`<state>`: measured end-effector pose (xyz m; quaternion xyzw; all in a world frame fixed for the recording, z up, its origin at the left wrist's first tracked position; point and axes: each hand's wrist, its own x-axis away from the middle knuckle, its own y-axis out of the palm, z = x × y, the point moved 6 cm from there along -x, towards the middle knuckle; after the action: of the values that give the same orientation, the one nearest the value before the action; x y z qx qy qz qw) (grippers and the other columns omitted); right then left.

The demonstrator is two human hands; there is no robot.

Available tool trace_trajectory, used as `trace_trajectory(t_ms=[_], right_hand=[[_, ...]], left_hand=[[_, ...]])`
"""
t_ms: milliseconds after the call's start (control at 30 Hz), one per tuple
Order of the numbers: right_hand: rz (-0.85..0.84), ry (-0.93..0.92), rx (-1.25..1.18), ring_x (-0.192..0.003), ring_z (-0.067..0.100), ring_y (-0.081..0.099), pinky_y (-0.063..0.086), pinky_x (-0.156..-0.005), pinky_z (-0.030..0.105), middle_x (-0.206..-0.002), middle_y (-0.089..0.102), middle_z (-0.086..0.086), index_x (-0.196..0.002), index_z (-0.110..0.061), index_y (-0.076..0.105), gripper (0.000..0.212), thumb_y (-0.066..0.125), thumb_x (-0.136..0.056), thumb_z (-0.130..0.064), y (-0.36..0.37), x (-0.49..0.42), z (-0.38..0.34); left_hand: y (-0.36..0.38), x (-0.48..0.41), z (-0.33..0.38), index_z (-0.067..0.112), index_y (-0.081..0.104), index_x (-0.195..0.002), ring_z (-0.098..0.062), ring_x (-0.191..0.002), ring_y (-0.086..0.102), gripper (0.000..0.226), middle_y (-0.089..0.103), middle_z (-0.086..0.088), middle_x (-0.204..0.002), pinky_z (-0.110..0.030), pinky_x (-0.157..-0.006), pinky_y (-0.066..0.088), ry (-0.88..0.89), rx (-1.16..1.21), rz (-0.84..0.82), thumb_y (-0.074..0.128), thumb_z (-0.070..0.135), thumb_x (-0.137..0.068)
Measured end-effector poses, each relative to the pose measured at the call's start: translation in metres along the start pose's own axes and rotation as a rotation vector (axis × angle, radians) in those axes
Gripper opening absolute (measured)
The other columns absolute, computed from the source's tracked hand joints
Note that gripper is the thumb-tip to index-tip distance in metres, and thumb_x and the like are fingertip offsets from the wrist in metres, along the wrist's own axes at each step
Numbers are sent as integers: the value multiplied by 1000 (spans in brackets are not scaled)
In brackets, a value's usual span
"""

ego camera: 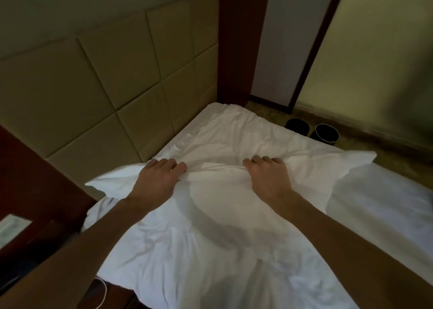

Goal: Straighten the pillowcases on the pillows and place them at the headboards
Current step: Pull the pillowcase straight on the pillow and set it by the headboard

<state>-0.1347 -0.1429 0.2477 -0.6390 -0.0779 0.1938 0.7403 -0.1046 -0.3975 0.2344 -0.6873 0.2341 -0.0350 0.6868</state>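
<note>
A white pillow [218, 205] in a creased white pillowcase lies across the bed in front of me, its far corners sticking out left and right. My left hand [157, 177] grips the pillow's far edge left of centre, fingers curled into the cloth. My right hand [269, 177] clutches the same edge right of centre. Beyond it another white pillow [234, 133] rests flat near the padded beige headboard [112, 79], which runs along the left.
A dark wooden nightstand [35, 191] stands at the left with a white cable [103, 292] hanging by it. A wooden post [241, 39] rises at the bed's far corner. Two dark round bins [325, 133] stand on the floor beyond the bed's right side.
</note>
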Motion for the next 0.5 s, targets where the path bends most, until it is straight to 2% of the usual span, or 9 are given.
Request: trace_trajectory(t_ms=[133, 267, 333, 367, 433, 500], right_hand=[[-42, 12, -7, -75, 21, 64, 48, -69, 33, -86, 64, -2, -104, -24, 61, 35, 71, -74, -10, 6, -36, -8], [-182, 47, 12, -81, 20, 66, 50, -74, 35, -91, 65, -4, -110, -24, 58, 39, 68, -75, -12, 35, -29, -9], [-232, 73, 35, -81, 20, 66, 50, -75, 36, -91, 65, -4, -111, -24, 57, 40, 69, -73, -14, 48, -15, -7], [-247, 84, 43, -77, 20, 66, 51, -72, 36, -88, 64, -3, -108, -22, 58, 41, 72, -70, -14, 52, -8, -7], [-249, 105, 69, -65, 21, 63, 50, -62, 34, -75, 62, -1, -96, -19, 62, 43, 81, -57, -16, 54, 2, -7], [-236, 118, 96, -59, 22, 60, 49, -57, 34, -69, 60, 1, -89, -16, 63, 48, 88, -49, -23, 53, 8, -7]], left_hand=[[20, -10, -35, 24, 54, -108, -23, -76, 60, 30, 59, 2, -86, -37, -74, 47, 67, 115, -40, 68, 19, -82], [66, -15, -36, 31, 46, -108, -19, -84, 59, 29, 58, 6, -93, -31, -76, 38, 135, 222, -234, 63, 35, -85], [87, -16, -27, 33, 43, -112, -19, -92, 60, 35, 58, 6, -100, -31, -78, 39, 130, 258, -312, 62, 43, -85], [96, -17, -24, 33, 42, -119, -20, -98, 60, 43, 58, 5, -105, -31, -81, 42, 108, 279, -355, 63, 46, -84], [112, -23, -22, 31, 34, -141, -22, -113, 56, 73, 56, 2, -121, -33, -88, 46, 42, 284, -492, 67, 55, -80], [123, -31, -24, 28, 29, -149, -23, -124, 46, 92, 46, -1, -134, -37, -93, 45, 40, 186, -632, 67, 65, -74]])
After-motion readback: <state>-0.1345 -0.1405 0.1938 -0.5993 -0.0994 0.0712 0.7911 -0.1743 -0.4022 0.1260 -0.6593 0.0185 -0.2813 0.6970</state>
